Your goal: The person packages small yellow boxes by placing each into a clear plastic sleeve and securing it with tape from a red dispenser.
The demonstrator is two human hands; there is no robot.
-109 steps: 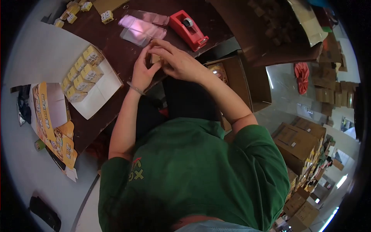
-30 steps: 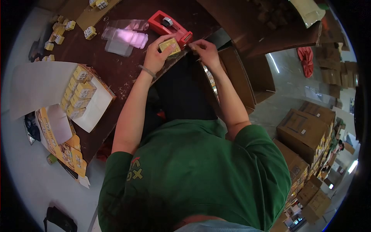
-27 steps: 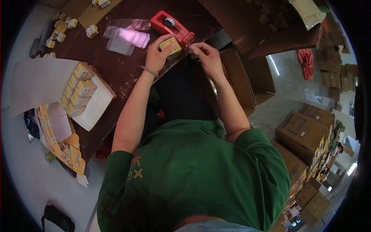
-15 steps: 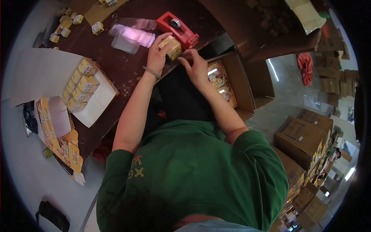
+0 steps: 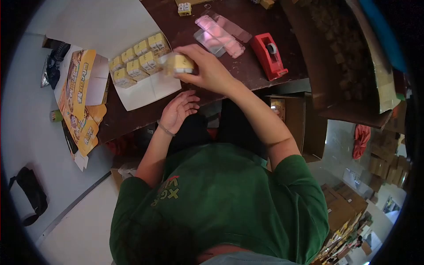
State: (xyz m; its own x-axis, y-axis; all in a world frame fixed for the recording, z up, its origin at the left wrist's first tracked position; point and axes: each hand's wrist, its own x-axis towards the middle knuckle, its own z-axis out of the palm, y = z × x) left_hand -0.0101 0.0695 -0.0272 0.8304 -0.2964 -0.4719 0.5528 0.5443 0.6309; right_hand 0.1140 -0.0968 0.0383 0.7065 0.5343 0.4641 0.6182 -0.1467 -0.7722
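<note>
Between the fingers and thumb of my right hand (image 5: 205, 68) is a small yellow box (image 5: 183, 64), slightly blurred, just right of the grouped boxes. My left hand (image 5: 177, 112) is empty, palm up with its fingers apart, below the open carton. Two rows of yellow-and-white boxes (image 5: 140, 62) stand in that white-lined carton (image 5: 132, 98).
A red tape dispenser (image 5: 267, 57) and clear plastic sleeves (image 5: 221, 37) lie on the dark table (image 5: 185, 28). One more small box (image 5: 184, 9) sits at the back. Large cardboard boxes (image 5: 349, 101) stand at the right, printed card (image 5: 79, 104) at the left.
My right hand has moved left with the yellow box, up to the grouped boxes. My left hand has let go of it and dropped lower. The view has shifted left.
</note>
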